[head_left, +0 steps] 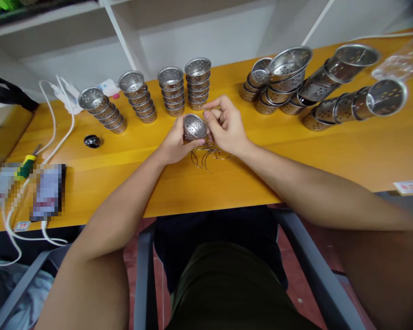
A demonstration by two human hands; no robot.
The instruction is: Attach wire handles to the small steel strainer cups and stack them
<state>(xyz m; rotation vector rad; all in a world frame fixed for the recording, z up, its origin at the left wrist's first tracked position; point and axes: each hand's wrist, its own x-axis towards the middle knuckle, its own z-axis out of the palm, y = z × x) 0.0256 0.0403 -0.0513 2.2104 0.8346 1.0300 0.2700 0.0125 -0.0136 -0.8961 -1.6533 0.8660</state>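
My left hand (174, 142) is wrapped round a small perforated steel cup (193, 127), held above the middle of the yellow table (227, 183) with its open mouth turned up toward me. My right hand (225, 124) is closed in a pinch at the cup's right rim; what sits between its fingertips is too small to make out. Under both hands lies a loose pile of thin curved wire handles (208, 156).
Several upright stacks of the same steel cups (172, 91) stand behind my hands. Toppled rows of cups (316, 87) lie at the back right. A black knob (92, 141), a screwdriver (26, 166), white cables (60, 137) and a clear plastic bag (402, 62) are on the table.
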